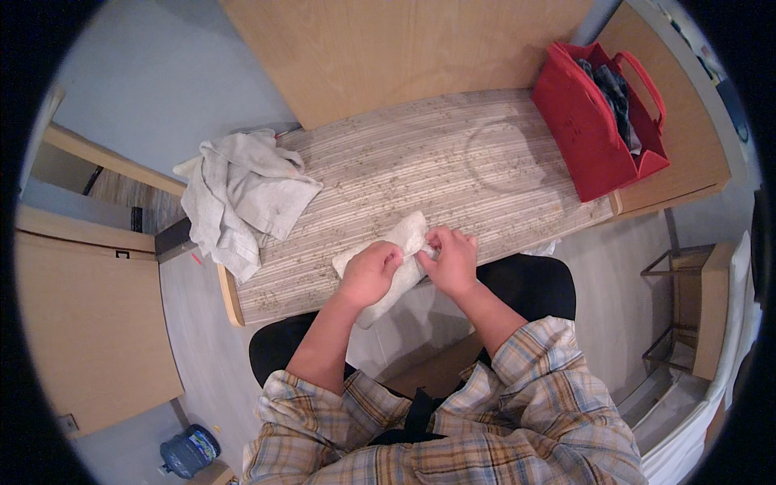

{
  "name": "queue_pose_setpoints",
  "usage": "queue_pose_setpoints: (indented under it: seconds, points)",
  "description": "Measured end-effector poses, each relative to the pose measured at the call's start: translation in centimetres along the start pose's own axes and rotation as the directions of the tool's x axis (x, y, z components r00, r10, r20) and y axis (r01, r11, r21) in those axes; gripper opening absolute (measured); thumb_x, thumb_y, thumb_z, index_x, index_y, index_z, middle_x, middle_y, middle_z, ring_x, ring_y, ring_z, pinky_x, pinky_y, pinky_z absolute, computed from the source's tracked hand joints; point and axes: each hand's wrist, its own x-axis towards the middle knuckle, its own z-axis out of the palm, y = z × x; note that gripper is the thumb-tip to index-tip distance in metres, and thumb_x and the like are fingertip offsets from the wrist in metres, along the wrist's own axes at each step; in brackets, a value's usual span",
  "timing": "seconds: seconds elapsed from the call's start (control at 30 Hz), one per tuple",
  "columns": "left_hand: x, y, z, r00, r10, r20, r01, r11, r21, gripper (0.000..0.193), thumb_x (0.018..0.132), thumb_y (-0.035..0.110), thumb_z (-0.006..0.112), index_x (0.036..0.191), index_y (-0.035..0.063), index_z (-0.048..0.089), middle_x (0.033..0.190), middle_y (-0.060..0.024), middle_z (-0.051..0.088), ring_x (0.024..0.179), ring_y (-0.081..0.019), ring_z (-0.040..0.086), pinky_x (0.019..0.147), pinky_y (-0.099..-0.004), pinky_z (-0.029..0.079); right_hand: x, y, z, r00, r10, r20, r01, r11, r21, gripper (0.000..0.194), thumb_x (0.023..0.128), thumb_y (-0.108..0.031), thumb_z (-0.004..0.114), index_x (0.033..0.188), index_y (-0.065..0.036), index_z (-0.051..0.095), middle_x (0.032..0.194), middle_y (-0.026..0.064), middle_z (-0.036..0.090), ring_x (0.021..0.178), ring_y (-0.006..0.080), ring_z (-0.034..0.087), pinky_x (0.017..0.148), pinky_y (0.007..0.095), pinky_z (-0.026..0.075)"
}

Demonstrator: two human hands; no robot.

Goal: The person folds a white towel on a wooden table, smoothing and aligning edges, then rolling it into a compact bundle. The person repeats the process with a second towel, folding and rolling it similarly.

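Observation:
A white towel (395,290), folded and narrowed near its middle, lies across the near edge of the striped table (388,163), its lower end hanging over. My left hand (371,273) pinches something thin and pale at the towel's narrowed part, thumb against the curled fingers. Just to the right, my right hand (450,257) also pinches at that part, with a bit of white material between thumb and fingers. Whether the thin thing is a string or a part of the towel cannot be told. Crumpled light grey towels (242,194) rest at the table's left end.
A red felt bag (582,133) holding dark cloth stands at the table's right end. Small specks are scattered over the tabletop. A wooden panel (412,48) rises behind it. On the floor at lower left lies a blue water jug (189,451).

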Motion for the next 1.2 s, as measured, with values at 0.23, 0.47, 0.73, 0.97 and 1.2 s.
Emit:
queue_pose_setpoints:
  seconds: [0.23, 0.47, 0.73, 0.97, 1.2]
  points:
    - [0.3, 1.4, -1.6, 0.952, -0.044, 0.301, 0.021, 0.997, 0.079, 0.013, 0.083, 0.018, 0.058, 0.087, 0.006, 0.059, 0.086, -0.013, 0.061, 0.083, -0.0316, 0.059, 0.073, -0.0402, 0.046, 0.2, 0.4, 0.2, 0.999, -0.009, 0.036, 0.009, 1.0, 0.004, 0.028, 0.063, -0.019, 0.07, 0.087, -0.016, 0.057, 0.073, 0.0002, 0.06, 0.077, 0.0216, 0.059, 0.072, 0.0395, 0.036]
    - [-1.0, 1.7, 1.0, 0.991, -0.112, 0.076, 0.095, 0.974, 0.205, 0.024, 0.073, 0.01, 0.062, 0.095, 0.0122, 0.054, 0.093, -0.0071, 0.06, 0.087, -0.0279, 0.059, 0.075, -0.0393, 0.047, 0.3, 0.9, 0.0, 0.958, -0.288, 0.007, 0.287, 0.953, -0.1, 0.022, 0.065, -0.013, 0.067, 0.085, -0.015, 0.057, 0.087, 0.002, 0.056, 0.086, 0.0227, 0.054, 0.075, 0.0391, 0.035]
    - [-0.5, -0.2, 1.8, 0.993, 0.067, -0.101, -0.031, 0.945, 0.325, 0.021, 0.069, 0.012, 0.065, 0.087, 0.0137, 0.054, 0.087, -0.0041, 0.06, 0.085, -0.0258, 0.059, 0.072, -0.0394, 0.045, -1.7, -0.5, -0.4, 0.881, -0.466, 0.083, 0.474, 0.872, -0.122, 0.009, 0.069, -0.021, 0.063, 0.068, -0.013, 0.06, 0.088, 0.0033, 0.052, 0.094, 0.0242, 0.048, 0.079, 0.0403, 0.037]
    - [-2.1, -1.3, -1.9, 0.983, -0.142, -0.118, 0.17, 0.947, 0.274, 0.009, 0.072, 0.012, 0.063, 0.079, 0.009, 0.058, 0.086, -0.0083, 0.061, 0.084, -0.03, 0.059, 0.073, -0.0422, 0.047, -1.7, -1.7, 0.1, 0.85, -0.482, 0.211, 0.503, 0.862, -0.058, 0.016, 0.07, -0.014, 0.059, 0.086, -0.012, 0.061, 0.093, 0.0036, 0.052, 0.097, 0.0231, 0.049, 0.084, 0.0396, 0.037]
    - [-3.7, -2.4, -3.2, 0.948, -0.295, -0.117, 0.316, 0.907, 0.278, 0.014, 0.072, 0.016, 0.064, 0.083, 0.008, 0.059, 0.087, -0.0107, 0.06, 0.084, -0.0309, 0.06, 0.071, -0.0404, 0.049, -1.8, -3.9, 0.2, 0.769, -0.533, 0.353, 0.507, 0.845, 0.173, 0.03, 0.069, -0.013, 0.062, 0.098, -0.012, 0.06, 0.105, 0.0047, 0.054, 0.1, 0.0232, 0.049, 0.086, 0.0381, 0.036]
